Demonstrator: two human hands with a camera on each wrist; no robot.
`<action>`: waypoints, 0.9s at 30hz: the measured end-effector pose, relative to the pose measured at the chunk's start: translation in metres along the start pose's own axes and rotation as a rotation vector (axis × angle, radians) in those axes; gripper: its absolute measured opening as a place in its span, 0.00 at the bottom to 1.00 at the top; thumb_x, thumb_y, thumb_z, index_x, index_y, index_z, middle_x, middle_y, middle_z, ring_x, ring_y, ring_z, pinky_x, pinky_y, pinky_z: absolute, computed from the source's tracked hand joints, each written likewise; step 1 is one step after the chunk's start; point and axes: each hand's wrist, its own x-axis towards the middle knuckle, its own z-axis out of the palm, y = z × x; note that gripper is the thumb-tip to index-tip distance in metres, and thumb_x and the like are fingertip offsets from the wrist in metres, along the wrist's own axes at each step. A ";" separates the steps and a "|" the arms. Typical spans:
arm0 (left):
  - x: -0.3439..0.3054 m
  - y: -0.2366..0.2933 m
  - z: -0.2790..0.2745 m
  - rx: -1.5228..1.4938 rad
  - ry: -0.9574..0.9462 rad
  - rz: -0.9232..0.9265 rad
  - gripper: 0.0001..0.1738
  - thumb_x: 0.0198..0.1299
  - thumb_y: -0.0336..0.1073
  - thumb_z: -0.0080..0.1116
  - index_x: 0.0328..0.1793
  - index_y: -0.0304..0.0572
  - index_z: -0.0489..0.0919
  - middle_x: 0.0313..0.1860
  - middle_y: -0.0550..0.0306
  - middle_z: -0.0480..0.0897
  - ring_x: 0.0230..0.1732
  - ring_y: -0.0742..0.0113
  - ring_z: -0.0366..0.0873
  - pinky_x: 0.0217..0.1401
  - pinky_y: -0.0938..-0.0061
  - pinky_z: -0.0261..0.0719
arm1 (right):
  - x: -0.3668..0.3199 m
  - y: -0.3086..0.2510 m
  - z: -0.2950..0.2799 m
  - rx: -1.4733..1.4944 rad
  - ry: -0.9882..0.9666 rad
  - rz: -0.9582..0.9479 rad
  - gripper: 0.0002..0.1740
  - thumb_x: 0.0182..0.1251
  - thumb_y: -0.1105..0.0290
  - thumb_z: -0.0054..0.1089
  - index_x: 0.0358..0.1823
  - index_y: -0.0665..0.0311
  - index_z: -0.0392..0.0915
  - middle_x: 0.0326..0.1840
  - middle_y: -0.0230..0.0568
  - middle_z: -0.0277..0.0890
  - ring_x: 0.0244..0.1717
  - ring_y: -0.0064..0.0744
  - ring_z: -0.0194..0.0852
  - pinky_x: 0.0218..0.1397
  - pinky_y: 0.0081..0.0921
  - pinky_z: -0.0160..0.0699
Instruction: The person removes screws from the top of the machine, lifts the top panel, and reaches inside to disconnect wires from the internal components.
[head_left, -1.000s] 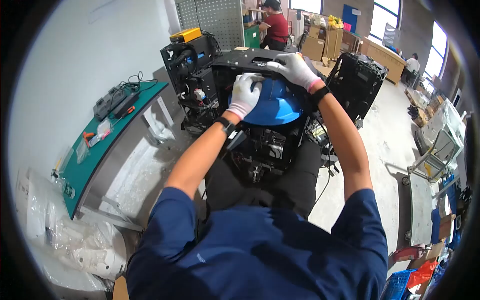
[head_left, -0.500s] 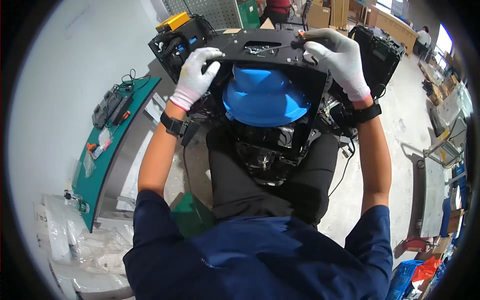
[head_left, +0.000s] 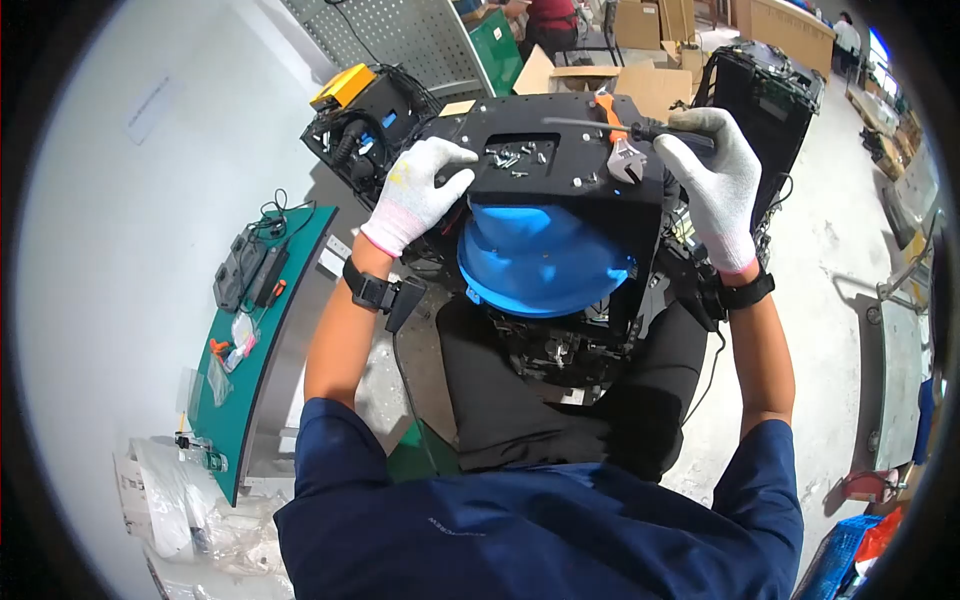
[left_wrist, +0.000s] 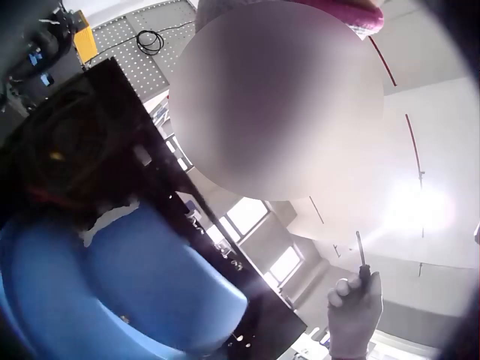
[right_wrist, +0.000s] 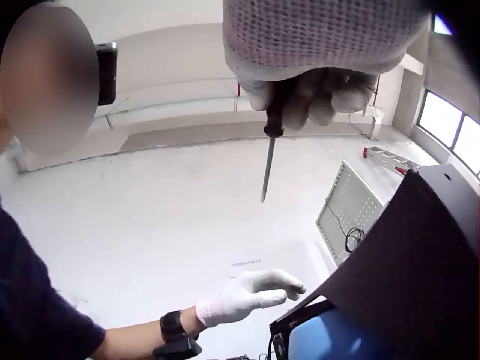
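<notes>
My right hand (head_left: 722,180), in a white knit glove, grips a screwdriver (head_left: 590,124) by its dark handle. Its thin metal shaft points left over the black top panel (head_left: 560,112); the right wrist view shows the shaft (right_wrist: 268,169) projecting below the curled fingers. My gloved left hand (head_left: 418,192) is at the panel's left front corner, thumb and fingers apart with nothing between them. On the panel's right side lies an adjustable wrench (head_left: 627,158) with an orange handle. Several loose screws (head_left: 510,158) are in the panel's recess. Beneath the front edge sits a blue plastic shell (head_left: 540,265).
A green-topped bench (head_left: 245,400) with cables and small tools runs along the left wall. Black equipment with a yellow box (head_left: 343,86) stands behind left, another black unit (head_left: 765,110) behind right. Cardboard boxes (head_left: 650,92) are behind the panel. A person (head_left: 550,22) is beyond.
Both hands were close together at the blue shell and panel edge; they have moved apart, left hand leftward, right hand rightward with the screwdriver now plainly visible. The head view has tilted down.
</notes>
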 end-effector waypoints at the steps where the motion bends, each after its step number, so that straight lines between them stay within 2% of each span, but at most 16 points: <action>1: 0.002 0.001 0.001 -0.048 0.016 -0.025 0.10 0.55 0.33 0.63 0.43 0.42 0.84 0.41 0.54 0.83 0.45 0.57 0.80 0.52 0.67 0.78 | 0.005 0.003 0.000 0.002 -0.004 0.008 0.13 0.61 0.74 0.69 0.43 0.70 0.76 0.39 0.34 0.80 0.42 0.16 0.76 0.46 0.17 0.78; 3: 0.008 -0.001 0.004 -0.095 0.018 -0.066 0.09 0.55 0.33 0.63 0.42 0.42 0.84 0.40 0.54 0.83 0.45 0.57 0.80 0.52 0.67 0.78 | 0.014 0.014 0.000 -0.045 -0.072 0.025 0.13 0.60 0.74 0.70 0.41 0.69 0.75 0.37 0.32 0.78 0.40 0.15 0.74 0.44 0.16 0.77; 5: 0.015 -0.004 0.006 -0.083 0.001 0.023 0.09 0.55 0.31 0.64 0.42 0.41 0.85 0.42 0.54 0.83 0.45 0.64 0.82 0.52 0.72 0.78 | 0.022 0.034 0.004 0.099 -0.099 0.090 0.11 0.60 0.76 0.69 0.40 0.67 0.74 0.38 0.31 0.77 0.38 0.14 0.72 0.44 0.15 0.75; 7: 0.021 -0.004 0.010 -0.120 -0.036 -0.031 0.08 0.55 0.31 0.64 0.42 0.41 0.85 0.42 0.54 0.83 0.45 0.64 0.82 0.52 0.72 0.78 | 0.028 0.046 0.010 0.209 -0.092 0.176 0.10 0.62 0.75 0.66 0.40 0.67 0.74 0.38 0.32 0.77 0.40 0.15 0.72 0.45 0.15 0.75; 9: 0.026 -0.004 0.010 -0.183 -0.146 0.025 0.10 0.54 0.31 0.65 0.43 0.43 0.86 0.42 0.55 0.82 0.46 0.62 0.82 0.53 0.73 0.78 | 0.029 0.051 0.019 0.163 -0.092 0.201 0.15 0.66 0.72 0.62 0.52 0.69 0.76 0.43 0.33 0.77 0.40 0.16 0.74 0.46 0.15 0.75; 11: 0.030 -0.007 0.014 -0.140 -0.179 0.037 0.11 0.52 0.30 0.66 0.44 0.44 0.86 0.45 0.56 0.82 0.49 0.62 0.81 0.55 0.73 0.78 | 0.028 0.050 0.024 -0.011 -0.116 0.099 0.20 0.67 0.72 0.60 0.60 0.67 0.75 0.46 0.35 0.78 0.42 0.18 0.75 0.49 0.18 0.75; 13: 0.038 -0.012 0.016 -0.165 -0.166 0.119 0.10 0.52 0.30 0.66 0.42 0.45 0.87 0.48 0.57 0.82 0.53 0.62 0.79 0.58 0.71 0.77 | 0.026 0.053 0.023 -0.083 -0.137 -0.041 0.23 0.68 0.71 0.57 0.64 0.66 0.74 0.49 0.37 0.79 0.45 0.21 0.75 0.53 0.21 0.75; 15: 0.045 -0.014 0.016 -0.171 -0.194 0.092 0.09 0.51 0.30 0.65 0.40 0.46 0.87 0.51 0.57 0.81 0.56 0.61 0.77 0.61 0.68 0.75 | 0.023 0.044 0.023 -0.096 -0.224 0.018 0.23 0.68 0.71 0.55 0.64 0.67 0.74 0.57 0.41 0.78 0.50 0.24 0.76 0.57 0.24 0.74; 17: 0.052 -0.016 0.020 -0.203 -0.220 0.130 0.09 0.48 0.29 0.65 0.38 0.45 0.87 0.53 0.56 0.81 0.58 0.60 0.77 0.63 0.67 0.74 | 0.021 0.042 0.026 -0.030 -0.243 0.100 0.23 0.68 0.71 0.55 0.64 0.68 0.74 0.54 0.41 0.79 0.48 0.24 0.77 0.56 0.23 0.75; 18: 0.054 -0.019 0.021 -0.217 -0.258 0.126 0.10 0.45 0.28 0.65 0.37 0.44 0.87 0.55 0.55 0.81 0.59 0.59 0.76 0.64 0.67 0.73 | 0.021 0.047 0.029 -0.053 -0.197 0.086 0.22 0.69 0.71 0.53 0.63 0.69 0.74 0.48 0.39 0.78 0.40 0.22 0.77 0.49 0.21 0.76; 19: 0.055 -0.020 0.021 -0.226 -0.270 0.146 0.11 0.44 0.29 0.65 0.37 0.44 0.87 0.57 0.55 0.80 0.60 0.59 0.75 0.64 0.66 0.74 | 0.021 0.046 0.029 -0.058 -0.200 0.091 0.22 0.69 0.71 0.53 0.63 0.69 0.74 0.48 0.39 0.78 0.40 0.22 0.77 0.49 0.21 0.76; 21: 0.055 -0.023 0.025 -0.231 -0.253 0.126 0.10 0.44 0.30 0.67 0.36 0.45 0.87 0.60 0.55 0.79 0.60 0.59 0.75 0.63 0.66 0.74 | 0.020 0.039 0.026 0.040 -0.255 0.321 0.22 0.69 0.72 0.51 0.63 0.70 0.74 0.46 0.40 0.77 0.35 0.21 0.76 0.44 0.19 0.75; 22: 0.055 -0.024 0.026 -0.235 -0.255 0.119 0.10 0.44 0.30 0.67 0.36 0.45 0.87 0.60 0.55 0.79 0.60 0.59 0.75 0.63 0.66 0.74 | 0.020 0.041 0.027 -0.030 -0.254 0.270 0.22 0.68 0.71 0.52 0.62 0.71 0.74 0.47 0.41 0.77 0.32 0.21 0.76 0.41 0.18 0.74; 25: 0.053 -0.025 0.027 -0.277 -0.265 0.042 0.10 0.43 0.31 0.68 0.35 0.47 0.88 0.62 0.54 0.78 0.59 0.60 0.74 0.62 0.67 0.74 | 0.019 0.033 0.029 -0.022 -0.229 0.416 0.23 0.67 0.68 0.53 0.61 0.71 0.75 0.48 0.42 0.77 0.36 0.23 0.76 0.43 0.19 0.75; 26: 0.053 -0.026 0.028 -0.280 -0.262 0.039 0.10 0.43 0.32 0.68 0.35 0.48 0.88 0.63 0.55 0.78 0.59 0.60 0.74 0.62 0.67 0.73 | 0.019 0.046 0.025 -0.112 -0.236 0.268 0.24 0.66 0.65 0.54 0.60 0.72 0.75 0.48 0.43 0.76 0.40 0.26 0.76 0.46 0.20 0.75; 27: 0.053 -0.026 0.028 -0.281 -0.261 0.037 0.09 0.43 0.32 0.68 0.35 0.49 0.88 0.64 0.55 0.77 0.59 0.60 0.73 0.62 0.67 0.73 | 0.018 0.045 0.026 -0.146 -0.232 0.294 0.24 0.65 0.65 0.53 0.59 0.73 0.75 0.48 0.44 0.76 0.44 0.28 0.76 0.49 0.22 0.75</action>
